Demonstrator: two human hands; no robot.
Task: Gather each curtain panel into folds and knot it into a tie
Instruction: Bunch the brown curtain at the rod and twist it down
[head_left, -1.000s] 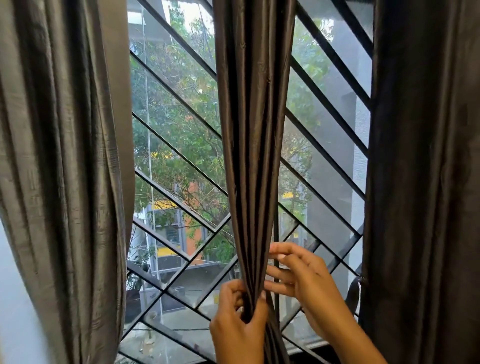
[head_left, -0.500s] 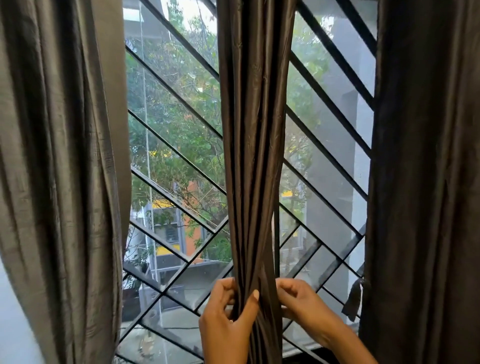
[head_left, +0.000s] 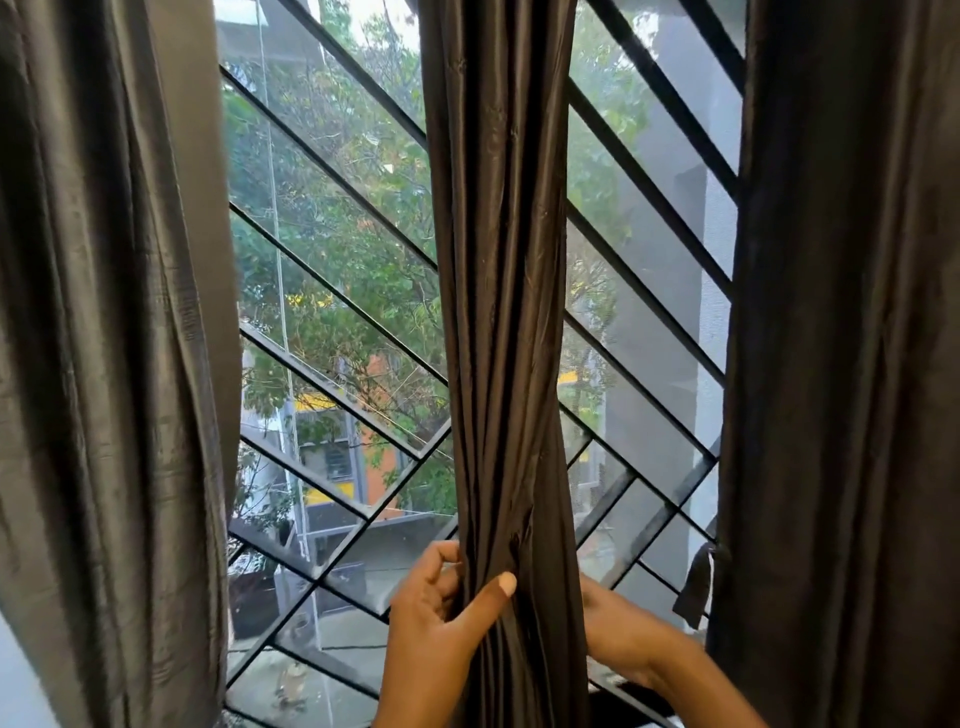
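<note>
Brown curtain panel (head_left: 501, 312) bunched between left hand (head_left: 436, 618), right hand (head_left: 615, 629).

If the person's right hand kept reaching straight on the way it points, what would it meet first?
The right hand points leftward, into the gathered dark brown middle curtain panel, which it likely already touches; its fingertips are hidden behind the folds, so depth is uncertain.

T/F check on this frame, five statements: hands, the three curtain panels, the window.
1. The left hand grips the middle curtain panel. True.
2. The middle panel is already knotted. False: it is gathered into folds, with no knot visible.
3. The right hand holds the right curtain panel. False: it is at the middle panel, partly behind it.
4. The window grille has diagonal bars. True.
5. The left curtain panel is tied. False: it hangs loose.
</note>
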